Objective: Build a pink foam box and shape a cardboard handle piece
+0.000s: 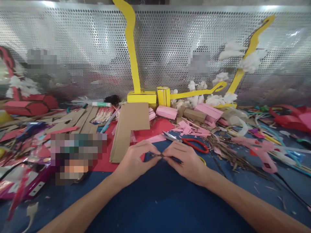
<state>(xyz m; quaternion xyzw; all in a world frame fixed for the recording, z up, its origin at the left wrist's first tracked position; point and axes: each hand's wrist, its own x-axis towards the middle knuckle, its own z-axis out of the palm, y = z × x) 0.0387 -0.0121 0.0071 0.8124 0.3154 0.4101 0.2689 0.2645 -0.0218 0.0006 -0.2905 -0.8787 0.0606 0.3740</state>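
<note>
My left hand (pixel 136 158) and my right hand (pixel 186 161) meet above the blue table (pixel 155 200). Thumb and fingers of each pinch a small, thin brown strip (pixel 156 155), mostly covered by the fingertips; its material is too small to tell. Just behind my right hand lie scissors with red handles (pixel 201 149), blades pointing left. Part of a yellow ring (pixel 202 160) shows beside that hand. An L-shaped piece of cardboard (pixel 133 118) stands or lies behind my left hand, over a red sheet (pixel 103 165).
A pink glue gun (pixel 261 150) with a black cord lies at right, near a heap of thin brown strips (pixel 233 155). Pink paper scraps (pixel 187 127) and yellow paper shapes (pixel 142 97) are farther back, before a perforated metal panel (pixel 165 48). Clutter covers the left.
</note>
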